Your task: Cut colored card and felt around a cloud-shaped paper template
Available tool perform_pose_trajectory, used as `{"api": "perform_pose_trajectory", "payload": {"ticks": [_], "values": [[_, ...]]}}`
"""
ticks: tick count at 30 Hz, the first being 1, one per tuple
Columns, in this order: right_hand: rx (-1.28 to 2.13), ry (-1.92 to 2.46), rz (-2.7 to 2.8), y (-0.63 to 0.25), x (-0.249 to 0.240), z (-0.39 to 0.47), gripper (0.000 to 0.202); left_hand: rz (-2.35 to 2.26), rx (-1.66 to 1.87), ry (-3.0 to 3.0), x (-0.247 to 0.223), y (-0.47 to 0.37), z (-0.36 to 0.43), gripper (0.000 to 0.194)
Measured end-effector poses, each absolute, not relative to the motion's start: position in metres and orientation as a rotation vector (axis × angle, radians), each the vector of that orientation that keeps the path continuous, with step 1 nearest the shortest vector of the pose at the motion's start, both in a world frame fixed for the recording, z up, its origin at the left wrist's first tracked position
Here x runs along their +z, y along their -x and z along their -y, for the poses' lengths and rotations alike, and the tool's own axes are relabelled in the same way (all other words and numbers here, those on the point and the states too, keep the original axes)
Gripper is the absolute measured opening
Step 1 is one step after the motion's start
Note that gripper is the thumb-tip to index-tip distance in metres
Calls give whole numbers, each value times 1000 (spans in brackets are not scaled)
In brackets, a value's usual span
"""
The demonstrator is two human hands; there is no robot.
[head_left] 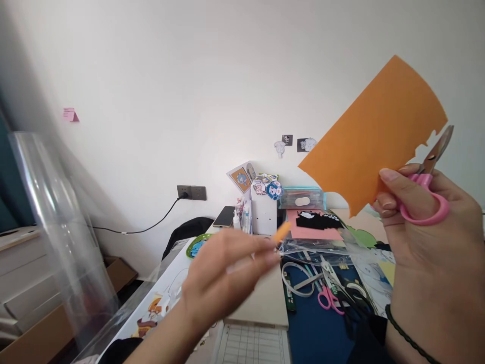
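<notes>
My right hand (420,202) holds pink-handled scissors (426,197) and pinches a large orange sheet of paper (373,121) by its lower edge. The scissors' blades point up and to the right, beside the sheet's ragged cut edge. Over the middle of the desk my left hand (231,268), smeared a little by motion, pinches a small orange paper piece (282,232) between thumb and fingertips. The small piece is apart from the big sheet.
Below lie a second pink pair of scissors (329,299), a coiled white strap (297,279) and a pink sheet (314,231) with black paper cutouts (316,220). A green dish (191,248) stands left of centre. A clear plastic roll (56,222) rises at far left; a socket (191,192) is on the wall.
</notes>
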State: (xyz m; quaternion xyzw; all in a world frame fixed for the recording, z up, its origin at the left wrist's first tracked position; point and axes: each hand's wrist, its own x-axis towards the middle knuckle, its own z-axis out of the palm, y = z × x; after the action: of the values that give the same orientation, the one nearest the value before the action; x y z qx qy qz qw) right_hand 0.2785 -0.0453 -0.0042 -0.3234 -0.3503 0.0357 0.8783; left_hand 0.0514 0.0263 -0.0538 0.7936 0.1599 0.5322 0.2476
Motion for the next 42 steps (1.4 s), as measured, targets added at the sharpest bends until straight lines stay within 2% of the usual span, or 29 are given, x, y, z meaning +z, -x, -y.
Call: {"api": "perform_pose_trajectory", "payload": {"ticks": [1,2,7,13,17,27,36,42], "values": [[71,668,724,-280,-4,46,17,-489,1630,-2093,-51,-57,-36,3],[66,663,715,-282,-5,46,17,-560,1664,-2026,-50,-63,-48,6],[52,714,688,-285,-4,47,15,-804,1192,-1885,-73,-85,-111,22],[43,761,727,-287,-4,49,17,-899,620,-1892,-121,-88,-153,20],[47,767,728,-289,-3,49,16,-900,445,-1959,-134,-89,-157,21],[37,771,763,-294,-2,48,15,-951,421,-2204,-130,-84,-159,23],[57,778,807,-289,-1,51,17,-1034,576,-2299,-145,-88,-168,27],[22,781,829,-292,1,48,19,-1003,525,-2394,-147,-94,-164,27]]}}
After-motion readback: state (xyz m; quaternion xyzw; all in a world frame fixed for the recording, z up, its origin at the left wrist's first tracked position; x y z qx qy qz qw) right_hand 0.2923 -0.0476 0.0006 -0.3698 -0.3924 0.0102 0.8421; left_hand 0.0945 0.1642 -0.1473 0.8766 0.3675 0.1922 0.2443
